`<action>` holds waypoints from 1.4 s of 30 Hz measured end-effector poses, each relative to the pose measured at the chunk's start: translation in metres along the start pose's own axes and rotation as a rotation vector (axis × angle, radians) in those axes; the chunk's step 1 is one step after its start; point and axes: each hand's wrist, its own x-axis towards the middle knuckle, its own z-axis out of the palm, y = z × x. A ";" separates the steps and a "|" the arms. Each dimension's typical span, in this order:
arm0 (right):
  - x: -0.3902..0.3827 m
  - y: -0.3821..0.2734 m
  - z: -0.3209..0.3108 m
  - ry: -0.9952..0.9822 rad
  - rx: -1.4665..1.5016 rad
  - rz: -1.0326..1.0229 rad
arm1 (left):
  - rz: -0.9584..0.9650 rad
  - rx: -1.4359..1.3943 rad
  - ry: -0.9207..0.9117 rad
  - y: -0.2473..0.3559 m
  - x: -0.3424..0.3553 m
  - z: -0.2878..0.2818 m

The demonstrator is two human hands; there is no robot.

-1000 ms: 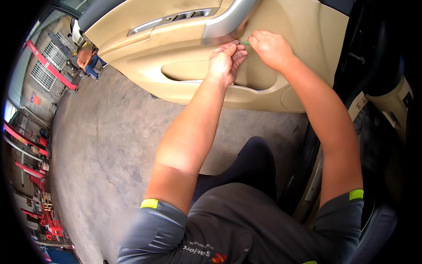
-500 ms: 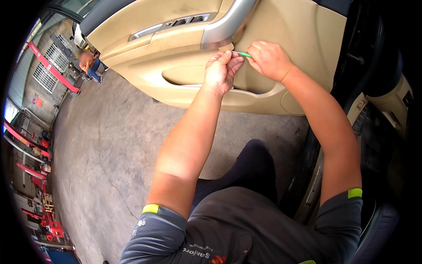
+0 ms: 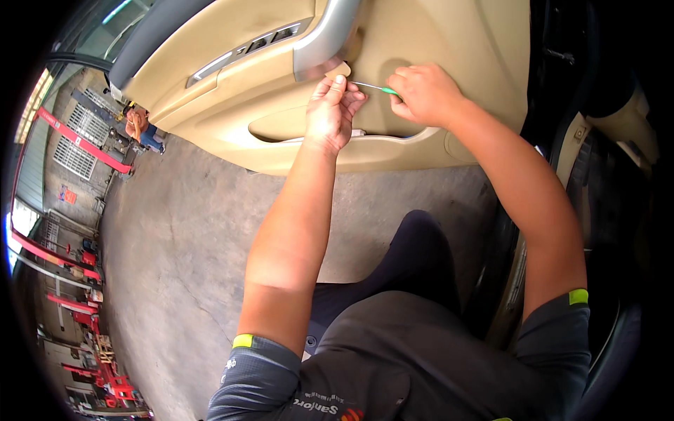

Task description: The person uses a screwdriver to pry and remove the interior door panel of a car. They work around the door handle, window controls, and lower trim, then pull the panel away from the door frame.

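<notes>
A beige car door panel (image 3: 435, 42) stands open in front of me, with a silver pull handle (image 3: 326, 43) curving down it. At the handle's lower end, a small beige cover piece (image 3: 340, 70) sticks out, and the thumb and fingers of my left hand (image 3: 330, 121) pinch its lower edge. My right hand (image 3: 427, 97) is closed around a slim screwdriver (image 3: 390, 91) with a green handle. Its thin metal shaft points left to my left fingertips, where the tip is hidden.
Window switches (image 3: 260, 43) sit in the armrest, above a door pocket (image 3: 267, 131) holding something pale. At right is the dark door sill (image 3: 516, 281). Concrete floor (image 3: 182, 231) lies below. Far left, a person (image 3: 142, 128) sits near red workshop equipment (image 3: 88, 147).
More of the screwdriver's shaft shows now, as my hands are farther apart. The cover piece stands out more from the handle's end. The whole view has shifted slightly.
</notes>
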 end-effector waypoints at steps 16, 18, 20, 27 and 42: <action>-0.146 -0.110 0.011 0.345 1.396 1.129 | -0.120 0.257 -0.076 -0.041 -0.022 -0.025; -0.155 -0.115 0.004 0.377 1.494 1.146 | -0.130 0.306 -0.165 -0.051 -0.042 -0.021; -0.162 -0.117 0.000 0.480 1.568 1.135 | -0.159 0.387 -0.244 -0.061 -0.062 -0.012; -0.188 -0.144 0.013 0.340 1.255 1.070 | -0.221 0.653 -0.501 -0.102 -0.133 0.010; -0.468 0.039 -0.138 0.605 -0.452 1.945 | -0.622 0.596 -0.568 -0.158 -0.192 -0.052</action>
